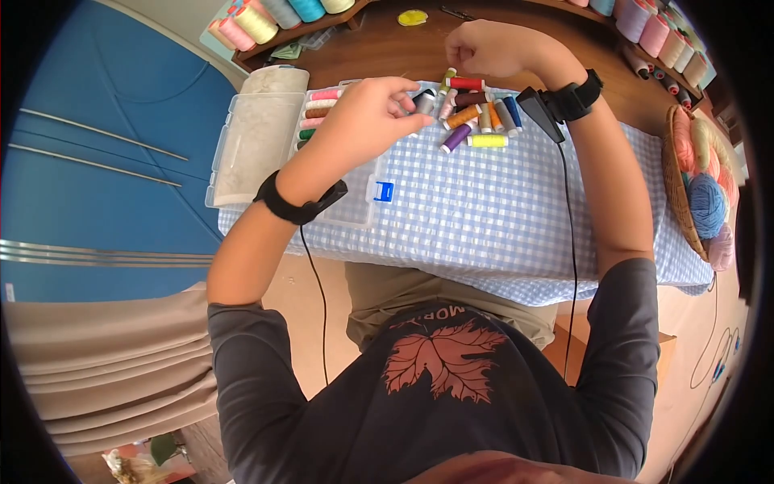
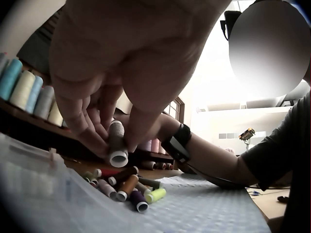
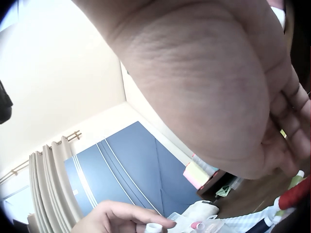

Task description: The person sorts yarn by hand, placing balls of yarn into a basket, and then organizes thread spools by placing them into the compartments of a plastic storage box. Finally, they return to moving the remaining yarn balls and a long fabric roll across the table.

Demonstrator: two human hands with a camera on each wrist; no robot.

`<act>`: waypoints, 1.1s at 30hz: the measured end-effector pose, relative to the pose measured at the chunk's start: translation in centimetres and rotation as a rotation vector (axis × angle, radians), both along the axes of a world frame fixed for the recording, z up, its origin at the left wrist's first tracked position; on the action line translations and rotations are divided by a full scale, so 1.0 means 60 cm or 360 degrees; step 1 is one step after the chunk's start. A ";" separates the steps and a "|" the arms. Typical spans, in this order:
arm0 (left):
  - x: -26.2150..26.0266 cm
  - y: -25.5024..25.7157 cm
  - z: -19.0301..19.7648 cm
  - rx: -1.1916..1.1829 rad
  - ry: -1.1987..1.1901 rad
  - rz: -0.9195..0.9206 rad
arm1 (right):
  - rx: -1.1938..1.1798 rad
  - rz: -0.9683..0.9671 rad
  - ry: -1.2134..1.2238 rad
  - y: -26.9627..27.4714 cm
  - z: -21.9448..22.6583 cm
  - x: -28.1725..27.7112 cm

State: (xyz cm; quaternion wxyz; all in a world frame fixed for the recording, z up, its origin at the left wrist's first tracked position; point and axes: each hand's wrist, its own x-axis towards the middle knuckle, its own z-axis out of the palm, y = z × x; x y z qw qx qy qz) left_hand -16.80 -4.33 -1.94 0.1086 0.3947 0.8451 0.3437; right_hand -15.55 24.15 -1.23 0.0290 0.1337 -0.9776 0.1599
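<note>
My left hand (image 1: 371, 117) pinches a grey spool (image 2: 117, 138) between thumb and fingertips, its white end facing the camera in the left wrist view. Beside it on the checked cloth (image 1: 476, 210) lies a loose pile of thread spools, among them a red spool (image 1: 465, 83), a purple spool (image 1: 456, 138) and a yellow spool (image 1: 488, 140). Above the pile's far edge is my right hand (image 1: 504, 52), fingers loosely bent, with nothing seen in them. An olive spool (image 1: 447, 78) lies just below its fingertips. Left of the pile, my left forearm partly hides a clear case holding a row of spools (image 1: 324, 95).
The case's blue latch (image 1: 384, 191) is near my left wrist. Large thread cones (image 1: 256, 26) stand on shelves at both back corners. A wicker basket (image 1: 676, 173) of yarn sits at the right. A yellow object (image 1: 412, 17) lies at the back.
</note>
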 end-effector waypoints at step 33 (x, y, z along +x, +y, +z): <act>-0.052 -0.211 -0.004 -0.0536 0.0658 0.0013 | -0.0289 0.0331 0.0125 -0.070 0.050 0.041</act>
